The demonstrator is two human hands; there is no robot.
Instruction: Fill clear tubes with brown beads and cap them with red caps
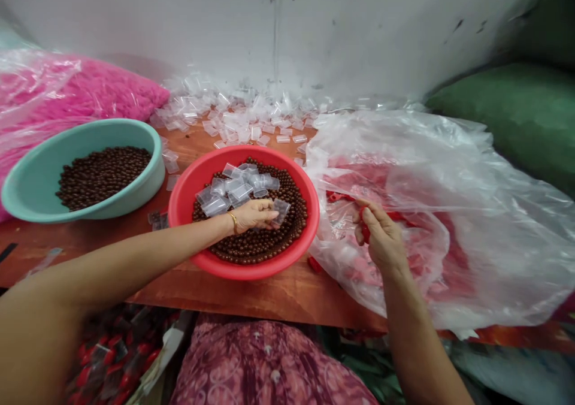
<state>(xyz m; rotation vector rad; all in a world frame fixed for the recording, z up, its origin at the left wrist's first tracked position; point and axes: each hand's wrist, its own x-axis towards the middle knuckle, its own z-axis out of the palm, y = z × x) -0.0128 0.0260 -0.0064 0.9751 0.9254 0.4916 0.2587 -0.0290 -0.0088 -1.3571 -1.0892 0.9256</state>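
Observation:
My left hand [255,214] reaches into a red bowl [309,225] full of small brown balls [256,246] and pinches a small clear plastic bag [281,208] between its fingers. More small clear bags [236,188] lie piled on the balls just behind it. My right hand [381,237] is closed on a small red piece [363,225] at the mouth of a large clear plastic sack [449,213] that holds red parts.
A teal bowl [27,192] with more brown balls stands at the left. Many loose clear bags [242,117] are heaped by the wall. A pink-filled sack [90,93] lies far left, green sacks [516,111] far right. The wooden table edge [269,300] runs near my lap.

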